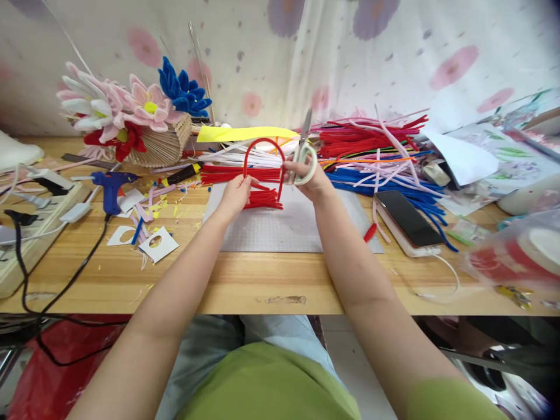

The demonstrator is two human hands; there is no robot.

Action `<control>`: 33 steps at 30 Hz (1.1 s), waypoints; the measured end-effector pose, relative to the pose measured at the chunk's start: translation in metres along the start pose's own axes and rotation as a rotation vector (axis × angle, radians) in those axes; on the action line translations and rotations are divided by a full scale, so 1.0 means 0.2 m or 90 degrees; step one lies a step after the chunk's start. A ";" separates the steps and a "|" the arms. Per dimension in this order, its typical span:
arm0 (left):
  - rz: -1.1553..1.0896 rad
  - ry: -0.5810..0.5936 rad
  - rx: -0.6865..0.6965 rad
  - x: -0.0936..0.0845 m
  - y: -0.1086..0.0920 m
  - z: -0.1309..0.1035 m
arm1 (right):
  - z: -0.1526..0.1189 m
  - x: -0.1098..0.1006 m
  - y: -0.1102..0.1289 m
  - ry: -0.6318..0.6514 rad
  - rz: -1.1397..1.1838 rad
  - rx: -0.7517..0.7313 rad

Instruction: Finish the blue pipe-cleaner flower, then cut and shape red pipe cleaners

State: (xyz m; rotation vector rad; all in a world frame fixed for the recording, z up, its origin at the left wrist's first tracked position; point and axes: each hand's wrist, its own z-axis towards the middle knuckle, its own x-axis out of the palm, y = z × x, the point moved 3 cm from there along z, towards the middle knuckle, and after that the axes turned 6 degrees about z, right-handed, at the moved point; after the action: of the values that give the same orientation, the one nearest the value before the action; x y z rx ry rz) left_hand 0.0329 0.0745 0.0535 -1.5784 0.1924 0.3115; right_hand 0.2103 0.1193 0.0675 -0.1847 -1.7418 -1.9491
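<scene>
A red pipe cleaner (pixel 263 140) is bent into an arch between my two hands. My left hand (pixel 237 197) pinches its left side. My right hand (pixel 308 179) is closed around the pale-handled scissors (pixel 305 154), blades pointing up, and its fingertips touch the right side of the arch. Short red pipe cleaners (pixel 265 199) lie just beyond and right of my left hand, on a grey cutting mat (pixel 271 233). Behind them a longer red bundle (pixel 223 174) lies across the mat's far edge.
A blue glue gun (pixel 111 189) and cut white cards (pixel 160 244) lie on the left, near a power strip (pixel 13 265). Fuzzy flowers (pixel 149 106) stand behind. Red (pixel 363 140) and blue pipe cleaners (pixel 363 179), a phone (pixel 409 219) and a bagged cup (pixel 516 254) are on the right.
</scene>
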 end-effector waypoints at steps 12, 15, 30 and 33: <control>-0.317 0.302 -0.232 0.02 0.14 -0.13 | 0.01 0.10 -0.21 -0.051 -0.048 -0.029; -0.324 0.326 -0.239 0.03 0.15 -0.13 | 0.01 0.10 -0.23 -0.047 -0.053 -0.030; -0.295 0.335 -0.239 0.05 0.16 -0.13 | 0.00 0.11 -0.28 -0.055 -0.052 -0.015; -0.178 0.232 -0.179 0.01 0.16 -0.09 | 0.01 0.08 -0.27 -0.037 -0.033 0.031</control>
State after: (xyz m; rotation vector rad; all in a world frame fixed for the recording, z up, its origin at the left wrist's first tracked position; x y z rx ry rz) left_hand 0.0259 0.0561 0.0227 -1.9079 0.2111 -0.1791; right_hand 0.1704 0.1189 0.0263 -0.1819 -1.8479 -1.9535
